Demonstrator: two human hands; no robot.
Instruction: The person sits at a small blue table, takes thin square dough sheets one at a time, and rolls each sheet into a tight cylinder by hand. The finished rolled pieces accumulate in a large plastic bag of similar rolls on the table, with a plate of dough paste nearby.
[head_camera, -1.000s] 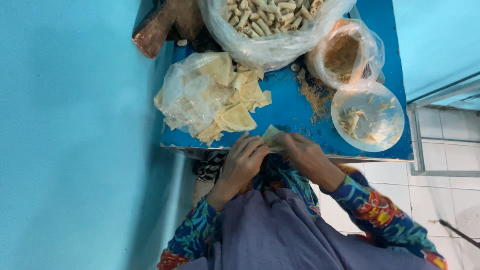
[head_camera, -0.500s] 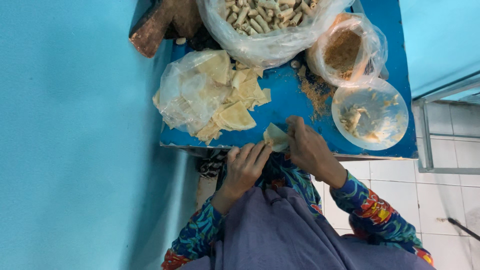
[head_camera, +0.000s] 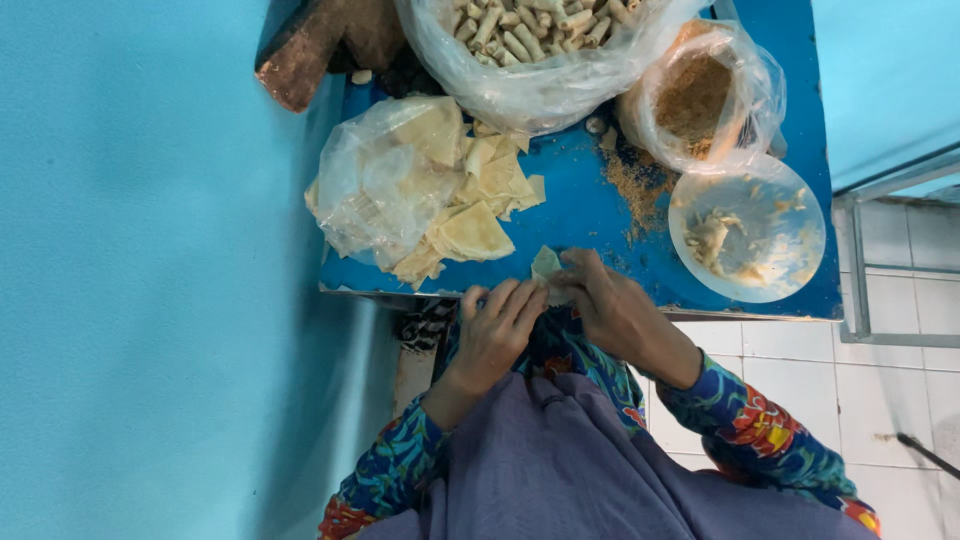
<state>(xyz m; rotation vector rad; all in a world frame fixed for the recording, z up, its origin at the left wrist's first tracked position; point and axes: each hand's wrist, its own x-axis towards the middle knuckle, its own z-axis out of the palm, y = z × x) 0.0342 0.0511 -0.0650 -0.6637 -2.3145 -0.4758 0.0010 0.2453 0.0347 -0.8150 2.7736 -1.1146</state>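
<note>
Both my hands meet at the near edge of the blue table (head_camera: 590, 205). A small pale dough wrapper (head_camera: 546, 264) is pinched between them, folded and standing up from the table edge. My left hand (head_camera: 495, 330) curls its fingers against the wrapper's lower side. Fingertips of my right hand (head_camera: 612, 308) press on it from the right. A pile of flat pale wrappers (head_camera: 475, 215) lies just beyond, partly inside a clear plastic bag (head_camera: 375, 185).
A big clear bag of rolled pieces (head_camera: 530, 40) sits at the far side. A smaller bag of brown crumbly filling (head_camera: 700, 95) and a clear round dish with paste smears (head_camera: 745, 230) stand to the right. Brown crumbs (head_camera: 635, 185) are scattered nearby. A turquoise wall (head_camera: 150, 270) runs along the left.
The wrapper has come up from between my hands to the table edge and looks more folded. My right hand has shifted up over it; my left hand stays close below.
</note>
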